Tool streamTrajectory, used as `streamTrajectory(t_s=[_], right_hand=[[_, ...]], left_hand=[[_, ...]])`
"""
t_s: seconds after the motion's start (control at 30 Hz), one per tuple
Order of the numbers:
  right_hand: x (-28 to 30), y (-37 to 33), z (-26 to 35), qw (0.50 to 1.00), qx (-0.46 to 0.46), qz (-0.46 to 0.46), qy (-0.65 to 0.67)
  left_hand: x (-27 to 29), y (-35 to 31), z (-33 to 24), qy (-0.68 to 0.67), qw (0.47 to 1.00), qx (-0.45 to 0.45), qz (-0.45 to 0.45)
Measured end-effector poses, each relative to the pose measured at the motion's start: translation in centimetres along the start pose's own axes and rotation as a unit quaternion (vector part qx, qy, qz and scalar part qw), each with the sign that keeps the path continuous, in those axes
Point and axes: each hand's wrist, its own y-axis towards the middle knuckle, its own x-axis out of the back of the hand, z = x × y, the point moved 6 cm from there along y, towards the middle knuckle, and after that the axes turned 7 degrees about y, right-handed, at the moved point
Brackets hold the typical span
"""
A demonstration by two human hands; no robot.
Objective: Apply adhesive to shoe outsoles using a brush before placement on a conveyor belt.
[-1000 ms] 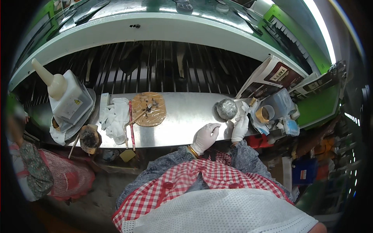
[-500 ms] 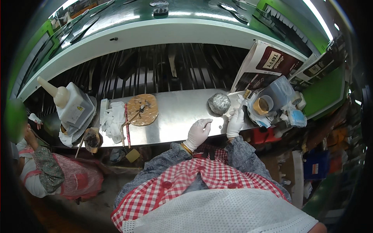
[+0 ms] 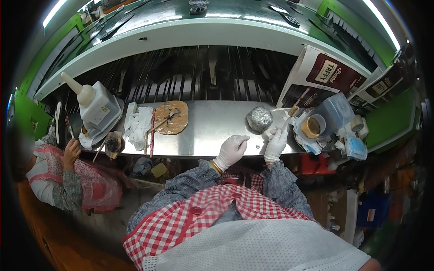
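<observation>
My left hand [image 3: 231,151], in a white glove, is held closed near the front edge of the metal bench; whatever is inside its curled fingers is hidden. My right hand [image 3: 275,145], also gloved, grips a slim brush-like tool [image 3: 293,111] with a yellowish collar, pointing up and away to the right. The grip itself is partly hidden by the fingers. Just beyond both hands sits a round foil- or plastic-wrapped lump [image 3: 260,119], apart from them. To the right of my right hand stands a small cup of amber liquid [image 3: 311,127] on crumpled white wrapping.
A clear container [image 3: 335,108] and printed cartons [image 3: 325,77] stand at the right. Leftward lie a brown wrapped pad [image 3: 172,118], a red stick [image 3: 153,131], white cloths [image 3: 138,127] and a spouted white bottle [image 3: 95,106]. A slatted conveyor [image 3: 190,72] runs behind. A co-worker [image 3: 72,176] works at far left.
The view has shifted, so the bench things sit further right. My right hand's tool has tilted; my left hand stays closed. The co-worker's hand has risen with a thin pale tool.
</observation>
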Motion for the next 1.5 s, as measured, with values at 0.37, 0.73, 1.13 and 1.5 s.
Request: streamTrajectory(t_s=[0.37, 0.73, 1.13, 1.5], right_hand=[[0.1, -0.2, -0.9, 0.996, -0.044, 0.025, 0.071], [-0.1, -0.4, -0.4, 0.994, -0.052, 0.034, 0.094], [-0.1, -0.6, 0.6, 0.998, -0.010, 0.038, 0.056], [-0.3, -0.3, 0.1, 0.997, -0.019, 0.050, 0.056]], left_hand=[[-0.4, 0.2, -0.4, 0.060, 0.998, -0.018, 0.008], [-0.6, 0.3, -0.8, 0.083, 0.996, -0.034, 0.011], [-0.4, 0.1, -1.2, 0.088, 0.995, -0.052, 0.013], [-0.3, 0.1, -1.4, 0.089, 0.994, -0.057, -0.001]])
